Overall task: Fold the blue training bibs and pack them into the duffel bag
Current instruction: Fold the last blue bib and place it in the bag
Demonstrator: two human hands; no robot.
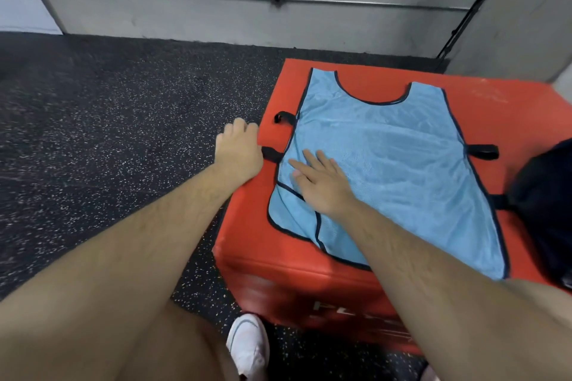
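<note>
The right hand (322,182) presses spread fingers on the blue bib (387,148) while the left hand (238,148) curls by a black strap (271,154), hold unclear; tugging could skew the slick mesh.

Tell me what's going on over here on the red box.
A person is working on a light blue mesh training bib with dark trim, spread flat and unfolded on a red padded box. The right hand lies flat on the bib's near left part. The left hand, fingers curled, is at the box's left edge beside a black side strap; whether it grips the strap is unclear. A dark bag sits at the right edge.
</note>
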